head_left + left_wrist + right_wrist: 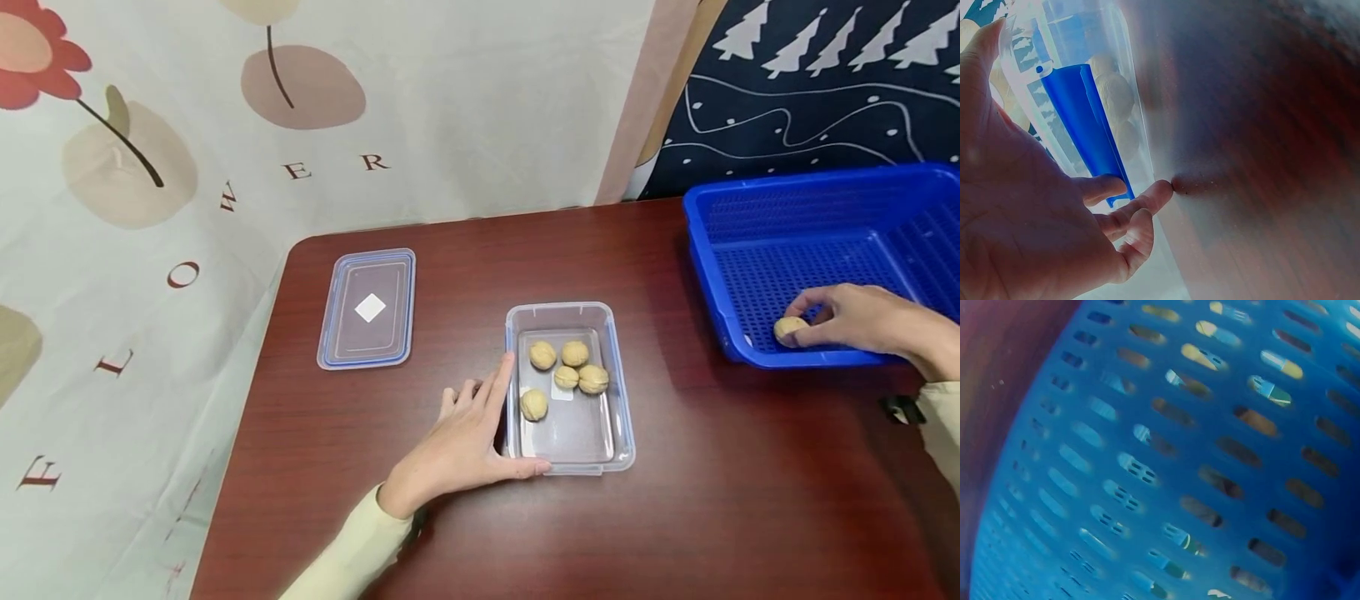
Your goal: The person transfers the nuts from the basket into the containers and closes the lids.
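Note:
A clear plastic container (562,442) with blue-edged sides stands mid-table, holding several walnuts (575,353). Against its left side and near corner rests my left hand (461,442), thumb and fingers spread. In the left wrist view, the fingers (1105,187) touch the container's wall by its blue clip (1082,119). Inside the blue basket (795,250) at the right, my right hand (855,321) pinches a walnut (789,330) between thumb and fingers, close to the near wall. The right wrist view is filled by the basket's slotted wall (1147,450), which mostly hides that hand.
A clear lid (367,325) with a blue seal and white label lies on the table (375,542) to the left of the container. A printed cloth (480,125) stands behind the table, and a dark tree-patterned cloth (795,125) is behind the basket.

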Tool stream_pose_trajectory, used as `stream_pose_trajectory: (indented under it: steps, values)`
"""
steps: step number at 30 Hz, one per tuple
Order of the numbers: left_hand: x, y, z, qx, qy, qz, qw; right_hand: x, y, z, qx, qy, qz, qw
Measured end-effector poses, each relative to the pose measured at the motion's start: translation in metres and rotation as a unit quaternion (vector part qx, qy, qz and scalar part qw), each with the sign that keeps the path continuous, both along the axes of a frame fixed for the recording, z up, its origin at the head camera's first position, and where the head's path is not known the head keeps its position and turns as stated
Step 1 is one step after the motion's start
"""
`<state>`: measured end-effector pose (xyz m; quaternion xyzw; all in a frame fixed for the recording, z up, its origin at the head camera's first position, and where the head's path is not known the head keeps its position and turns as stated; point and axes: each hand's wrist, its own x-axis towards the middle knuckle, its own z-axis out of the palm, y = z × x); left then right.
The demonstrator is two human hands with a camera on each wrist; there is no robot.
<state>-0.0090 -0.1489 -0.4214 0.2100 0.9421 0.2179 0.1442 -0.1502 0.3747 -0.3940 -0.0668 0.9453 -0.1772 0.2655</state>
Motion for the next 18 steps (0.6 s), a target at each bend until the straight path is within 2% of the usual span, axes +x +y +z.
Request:
stream_pose_trajectory:
  steps: [2, 6, 10, 18]
  values:
    - [-0.001, 0.000, 0.001, -0.002, 0.000, 0.001, 1.0000, 0.000, -0.001, 0.001, 0.001, 0.026, -0.008, 1.000]
    - [0.000, 0.000, 0.001, -0.003, 0.000, 0.000, 1.0000, 0.006, -0.005, 0.001, -0.008, 0.108, -0.037, 0.993]
    - [-0.001, 0.000, 0.000, -0.003, 0.000, 0.002, 1.0000, 0.015, -0.013, 0.002, -0.033, 0.196, -0.070, 0.978]
    - [0.000, 0.001, 0.000, 0.004, -0.010, 0.008, 0.9999, 0.031, -0.029, 0.001, -0.072, 0.300, -0.092, 0.947]
